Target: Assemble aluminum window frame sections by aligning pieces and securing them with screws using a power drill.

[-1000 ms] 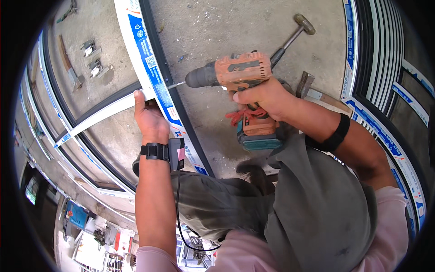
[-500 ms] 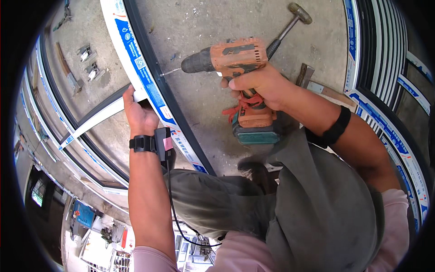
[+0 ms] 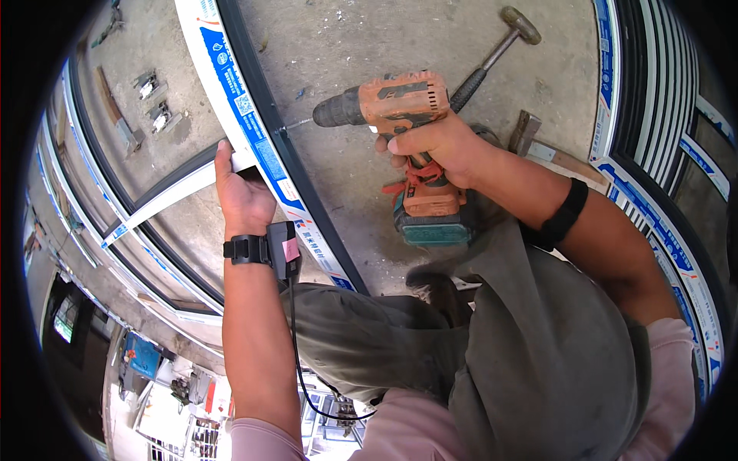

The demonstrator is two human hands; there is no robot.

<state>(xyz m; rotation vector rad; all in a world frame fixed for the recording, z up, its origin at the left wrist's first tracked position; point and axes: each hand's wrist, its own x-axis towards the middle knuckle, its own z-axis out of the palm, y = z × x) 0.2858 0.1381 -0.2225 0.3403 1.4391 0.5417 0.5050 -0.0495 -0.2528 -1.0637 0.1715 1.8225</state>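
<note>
Right hand (image 3: 430, 146) is clenched round the grip of the orange drill (image 3: 392, 107), held level with its long axis running left to right. The bit (image 3: 296, 124) points left and its tip sits at the dark edge of the frame bar (image 3: 265, 146), at about a right angle to it. The bar runs diagonally over the concrete floor (image 3: 369, 38), from upper left toward the knees. Left hand (image 3: 242, 192) lies on the bar's far side, fingers (image 3: 224, 157) wrapped over the white cross piece (image 3: 165, 201) at the joint, just left of the bit tip. Of the two, the left hand is nearer the joint. A hammer (image 3: 492, 54) lies on the floor behind the drill.
</note>
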